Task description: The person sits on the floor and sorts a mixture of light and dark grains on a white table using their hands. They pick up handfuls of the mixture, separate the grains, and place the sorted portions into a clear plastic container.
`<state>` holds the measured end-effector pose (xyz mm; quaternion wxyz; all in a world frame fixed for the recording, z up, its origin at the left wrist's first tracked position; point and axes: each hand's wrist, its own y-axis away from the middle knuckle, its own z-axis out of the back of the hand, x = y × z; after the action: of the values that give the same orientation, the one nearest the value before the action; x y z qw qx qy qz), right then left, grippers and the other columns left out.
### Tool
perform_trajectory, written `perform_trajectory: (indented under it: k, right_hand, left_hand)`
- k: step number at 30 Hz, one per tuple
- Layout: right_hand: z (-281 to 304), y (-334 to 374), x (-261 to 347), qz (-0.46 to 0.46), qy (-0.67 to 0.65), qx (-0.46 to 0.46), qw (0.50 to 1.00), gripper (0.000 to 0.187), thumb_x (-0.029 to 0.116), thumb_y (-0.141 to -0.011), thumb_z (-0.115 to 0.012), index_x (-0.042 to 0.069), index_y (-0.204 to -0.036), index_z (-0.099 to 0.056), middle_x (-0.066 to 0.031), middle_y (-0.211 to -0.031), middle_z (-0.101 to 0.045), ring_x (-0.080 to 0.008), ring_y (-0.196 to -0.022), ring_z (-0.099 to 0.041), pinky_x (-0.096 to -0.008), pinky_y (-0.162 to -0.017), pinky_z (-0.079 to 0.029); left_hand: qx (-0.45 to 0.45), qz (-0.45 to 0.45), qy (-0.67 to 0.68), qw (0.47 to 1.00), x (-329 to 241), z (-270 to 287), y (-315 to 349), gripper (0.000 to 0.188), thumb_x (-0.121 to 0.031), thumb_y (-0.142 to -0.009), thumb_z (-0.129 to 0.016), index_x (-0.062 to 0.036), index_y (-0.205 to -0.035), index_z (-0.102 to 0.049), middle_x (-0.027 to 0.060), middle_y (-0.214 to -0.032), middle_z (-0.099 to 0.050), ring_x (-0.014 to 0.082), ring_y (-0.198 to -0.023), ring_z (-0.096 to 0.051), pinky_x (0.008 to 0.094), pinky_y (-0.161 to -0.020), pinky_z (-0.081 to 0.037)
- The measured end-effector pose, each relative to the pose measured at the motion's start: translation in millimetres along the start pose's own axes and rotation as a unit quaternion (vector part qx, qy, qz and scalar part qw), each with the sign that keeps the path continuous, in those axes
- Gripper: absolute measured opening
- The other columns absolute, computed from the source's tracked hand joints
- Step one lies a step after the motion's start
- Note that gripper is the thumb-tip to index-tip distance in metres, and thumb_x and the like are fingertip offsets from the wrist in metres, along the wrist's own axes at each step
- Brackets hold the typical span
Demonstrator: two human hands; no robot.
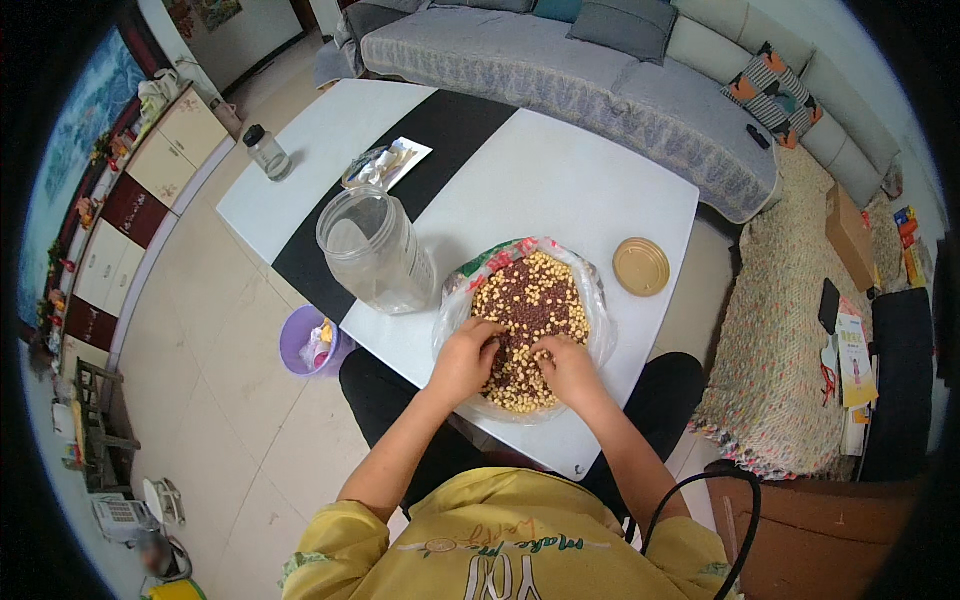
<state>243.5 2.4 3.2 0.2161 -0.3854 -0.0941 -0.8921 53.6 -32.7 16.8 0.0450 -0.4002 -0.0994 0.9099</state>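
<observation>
A round container lined with a clear plastic bag [597, 318] stands at the table's near edge, filled with yellow beans [555, 275] mixed among small dark red-brown grains [520, 292]. Both my hands are down in this mix. On its left side, my left hand [466, 358] touches the surface with bent fingers and the thumb drawn close to them. Across from it, my right hand [570, 371] has its fingers curled in at the beans. What lies between the fingertips of either hand is too small to make out.
A large clear plastic jar [385, 265] without a lid stands left of the container; a gold lid [641, 267] lies to the right. Farther off are a silver packet [405, 163] and a small black-capped jar [267, 153]. A purple bin [303, 345] sits on the floor at left.
</observation>
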Motion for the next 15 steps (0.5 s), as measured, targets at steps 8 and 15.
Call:
perform_trajectory:
  k: [8, 15]
  right_hand:
    - [24, 3, -12, 0.018, -0.018, -0.083, 0.996, 0.022, -0.001, -0.079, -0.059, 0.002, -0.101, -0.062, -0.0166, -0.098, -0.059, -0.0285, -0.078, -0.062, -0.0331, -0.071, -0.05]
    - [20, 6, -23, -0.05, -0.091, -0.073, 0.992, 0.013, 0.002, -0.078, -0.06, 0.001, -0.09, -0.064, -0.0173, -0.085, -0.063, -0.0341, -0.08, -0.061, -0.0387, -0.073, -0.049]
  left_hand:
    - [0.139, 0.069, -0.087, 0.984, 2, 10, 18, 0.029, -0.004, -0.071, -0.068, -0.0025, -0.1, -0.064, 0.0161, -0.097, -0.059, 0.0338, -0.087, -0.059, 0.0393, -0.077, -0.048]
    - [0.171, 0.011, -0.045, 0.984, 4, -6, 17, 0.026, -0.002, -0.071, -0.066, -0.002, -0.097, -0.064, 0.0165, -0.091, -0.06, 0.0346, -0.085, -0.06, 0.0392, -0.076, -0.048]
